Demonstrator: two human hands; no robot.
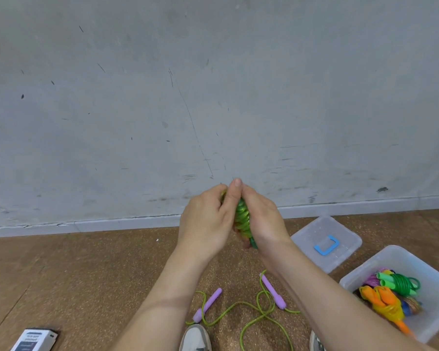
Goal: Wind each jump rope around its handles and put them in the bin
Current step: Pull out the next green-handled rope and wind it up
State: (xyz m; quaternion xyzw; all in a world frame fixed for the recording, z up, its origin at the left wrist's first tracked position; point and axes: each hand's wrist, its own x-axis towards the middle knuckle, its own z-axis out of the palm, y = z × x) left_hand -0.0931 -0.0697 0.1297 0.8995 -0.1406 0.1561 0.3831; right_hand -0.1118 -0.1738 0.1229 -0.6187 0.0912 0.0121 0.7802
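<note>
Floor under your arms: a loose rope (209, 302), purple-handled and unwound, lies by your shoes (195, 338). Lid (312, 231) near the wall; bin (403, 262) at right holds wound ropes. Left hand (205, 219) and right hand (261, 219) are raised, palms facing, fingers (213, 192) clasping the green rope (241, 219) wound between them

place: bare indoor room | scuffed grey wall (213, 84) | brown cork-like floor (74, 274)
</note>
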